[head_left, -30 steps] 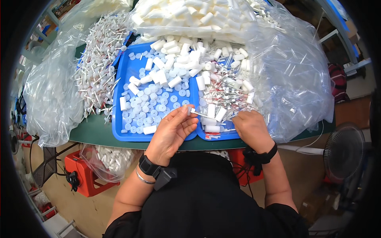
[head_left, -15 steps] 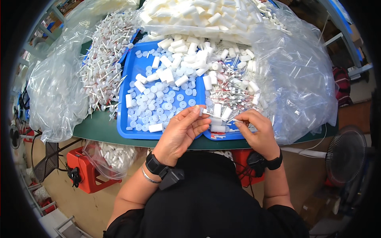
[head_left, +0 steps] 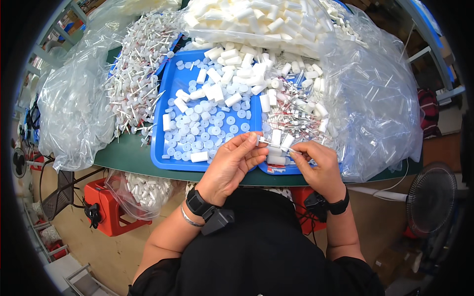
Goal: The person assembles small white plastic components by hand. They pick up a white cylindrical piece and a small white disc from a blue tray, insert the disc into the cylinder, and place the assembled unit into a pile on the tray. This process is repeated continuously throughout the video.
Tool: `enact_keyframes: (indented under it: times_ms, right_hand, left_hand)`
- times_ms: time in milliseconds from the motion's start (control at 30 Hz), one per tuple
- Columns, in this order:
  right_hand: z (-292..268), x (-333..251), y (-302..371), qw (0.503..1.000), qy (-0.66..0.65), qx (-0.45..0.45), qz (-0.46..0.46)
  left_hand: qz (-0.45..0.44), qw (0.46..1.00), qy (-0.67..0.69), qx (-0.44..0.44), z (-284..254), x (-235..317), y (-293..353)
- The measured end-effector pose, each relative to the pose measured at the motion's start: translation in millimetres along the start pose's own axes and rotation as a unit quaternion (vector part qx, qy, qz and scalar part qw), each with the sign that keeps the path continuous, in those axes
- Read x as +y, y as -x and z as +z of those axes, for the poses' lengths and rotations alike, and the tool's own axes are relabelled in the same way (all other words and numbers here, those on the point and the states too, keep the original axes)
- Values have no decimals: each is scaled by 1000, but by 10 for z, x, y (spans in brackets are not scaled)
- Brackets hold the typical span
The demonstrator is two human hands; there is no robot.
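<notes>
Above the near edge of the trays, a thin white stick [head_left: 274,145] spans the gap between my two hands. My left hand [head_left: 228,167] is closed, its thumb and fingertips pinching a small whitish disc at the stick's left end. At the other end, my right hand [head_left: 322,166] is closed too, with thumb and forefinger gripping the stick's tip. Left of them lies a blue tray [head_left: 157,143] of translucent round discs [head_left: 215,130] and white cylinders [head_left: 199,157]. Below the stick, a second blue tray [head_left: 284,170] holds thin metallic and red-marked pieces [head_left: 291,116] with more cylinders.
A heap of white sticks with discs [head_left: 136,74] rises at the far left. Cream cylinders in a clear bag [head_left: 256,22] lie at the back. Crumpled plastic [head_left: 375,108] covers the right. A red stool [head_left: 106,209] and a fan [head_left: 431,195] stand below the green table.
The whole view has shifted slightly, with trays and heaps appearing a little farther right. Both hands keep their pinch, and the stick stays between them.
</notes>
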State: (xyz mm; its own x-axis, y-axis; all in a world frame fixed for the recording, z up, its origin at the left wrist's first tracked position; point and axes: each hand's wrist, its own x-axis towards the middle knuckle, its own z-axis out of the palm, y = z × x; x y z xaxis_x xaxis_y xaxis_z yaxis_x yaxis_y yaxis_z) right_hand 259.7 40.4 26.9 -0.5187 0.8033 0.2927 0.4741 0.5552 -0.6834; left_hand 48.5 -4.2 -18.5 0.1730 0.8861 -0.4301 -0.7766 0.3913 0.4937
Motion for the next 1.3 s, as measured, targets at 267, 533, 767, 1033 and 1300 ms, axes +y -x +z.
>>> enact_keyframes:
  times_ms: [267, 533, 767, 1033, 1300]
  right_hand:
    - [16, -12, -38, 997, 44, 15, -56]
    - [198, -32, -96, 998, -5, 19, -62]
    - [221, -77, -172, 899, -318, -130, 271]
    - [221, -50, -116, 987, -93, -56, 117]
    - [-60, 178, -18, 991, -13, -11, 136]
  left_hand:
    - [14, 1000, -5, 2, -4, 13, 15]
    - [-13, 998, -26, -53, 57, -36, 46]
    - [3, 994, -72, -80, 11, 9, 87]
    - [173, 985, -9, 11, -248, 596, 20]
    - [290, 949, -27, 124, -544, 1465, 30]
